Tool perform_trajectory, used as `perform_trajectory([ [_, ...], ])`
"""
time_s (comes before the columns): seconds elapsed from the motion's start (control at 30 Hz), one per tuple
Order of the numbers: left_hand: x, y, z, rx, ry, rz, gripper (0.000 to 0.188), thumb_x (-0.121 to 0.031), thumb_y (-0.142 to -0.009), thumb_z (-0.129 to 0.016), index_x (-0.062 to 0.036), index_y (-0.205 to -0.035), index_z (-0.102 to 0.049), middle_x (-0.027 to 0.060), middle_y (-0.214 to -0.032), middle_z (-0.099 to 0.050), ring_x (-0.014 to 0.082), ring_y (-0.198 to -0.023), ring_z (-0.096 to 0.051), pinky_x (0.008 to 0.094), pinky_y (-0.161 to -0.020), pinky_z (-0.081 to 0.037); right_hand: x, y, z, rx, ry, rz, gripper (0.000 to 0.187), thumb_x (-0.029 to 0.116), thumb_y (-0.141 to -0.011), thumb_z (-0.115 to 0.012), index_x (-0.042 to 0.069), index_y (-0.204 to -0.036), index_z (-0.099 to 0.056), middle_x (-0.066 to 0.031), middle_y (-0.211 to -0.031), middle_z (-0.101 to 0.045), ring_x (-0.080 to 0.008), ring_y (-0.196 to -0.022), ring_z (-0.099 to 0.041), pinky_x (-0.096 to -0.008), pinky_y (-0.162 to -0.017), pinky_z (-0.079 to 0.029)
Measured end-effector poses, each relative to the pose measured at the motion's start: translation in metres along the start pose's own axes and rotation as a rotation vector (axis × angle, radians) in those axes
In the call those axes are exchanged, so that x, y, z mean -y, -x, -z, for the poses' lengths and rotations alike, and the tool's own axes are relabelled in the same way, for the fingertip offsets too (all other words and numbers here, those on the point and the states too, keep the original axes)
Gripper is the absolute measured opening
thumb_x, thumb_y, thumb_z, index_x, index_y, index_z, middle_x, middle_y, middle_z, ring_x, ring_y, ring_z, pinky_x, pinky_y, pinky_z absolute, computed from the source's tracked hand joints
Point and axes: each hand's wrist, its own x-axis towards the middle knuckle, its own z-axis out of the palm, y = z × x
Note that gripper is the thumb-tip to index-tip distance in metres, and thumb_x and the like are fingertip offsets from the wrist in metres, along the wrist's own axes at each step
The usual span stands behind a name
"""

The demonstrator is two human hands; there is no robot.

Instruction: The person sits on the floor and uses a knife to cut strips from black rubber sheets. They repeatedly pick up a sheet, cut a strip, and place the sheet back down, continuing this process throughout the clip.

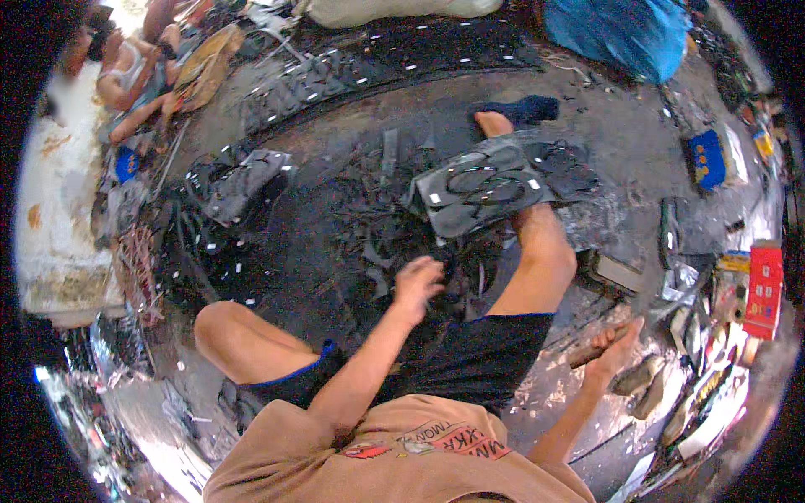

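My left hand [418,289] hangs over the dark heap of scraps [377,239] between my legs. It is somewhat blurred; its fingers look loosely apart and I see nothing in them. Out to the right, my right hand [616,348] is closed round a brown, elongated block-like thing [585,352], whose exact kind I cannot make out. Across my right shin lies a grey sheet [432,180] bearing several black flip-flop-like pieces with straps [490,186]. Another grey piece [251,186] rests among dark scraps on the left.
Brown stone-like lumps [646,384] and a dark rectangular block [615,273] lie near my right hand. A red box [763,289] and a blue package [707,159] stand at right. A blue sack [620,33] is at the back. Another person [134,80] sits far left.
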Motion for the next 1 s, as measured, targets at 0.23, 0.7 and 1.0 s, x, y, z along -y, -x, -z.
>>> perform_trajectory([
  [0.23, -0.051, -0.07, -0.169, -0.057, 0.207, -0.274, 0.044, -0.033, -0.091, -0.078, 0.0011, -0.116, -0.068, 0.0077, -0.108, -0.07, 0.0209, -0.096, -0.068, 0.0392, -0.082, -0.058, -0.01, 0.036, -0.032, 0.07, -0.017, -0.152, 0.043, 0.054, -0.104, -0.057, 0.015, -0.088, -0.049, 0.0029, -0.064, -0.04, -0.0103, -0.05, -0.037, -0.0266, -0.047, -0.035],
  [0.7, -0.137, -0.015, -0.062, -0.044, 0.398, -0.302, 0.041, -0.009, -0.089, -0.078, -0.0077, -0.126, -0.06, 0.0081, -0.124, -0.066, 0.0277, -0.115, -0.065, 0.0487, -0.094, -0.061, -0.087, 0.096, -0.124, 0.856, 0.649, 0.204, 0.03, 0.03, -0.106, -0.058, 0.0, -0.113, -0.057, -0.0124, -0.083, -0.067, -0.0274, -0.069, -0.062, -0.0448, -0.069, -0.05],
  [1.0, -0.146, 0.017, -0.064, -0.076, 0.406, -0.284, 0.04, -0.003, -0.087, -0.078, -0.0075, -0.123, -0.062, 0.0063, -0.123, -0.068, 0.0256, -0.114, -0.066, 0.048, -0.095, -0.061, -0.122, 0.112, -0.155, 0.883, 0.711, 0.202, 0.042, 0.037, -0.107, -0.056, -0.005, -0.106, -0.062, -0.0281, -0.093, -0.07, -0.0472, -0.081, -0.066, -0.0524, -0.073, -0.049],
])
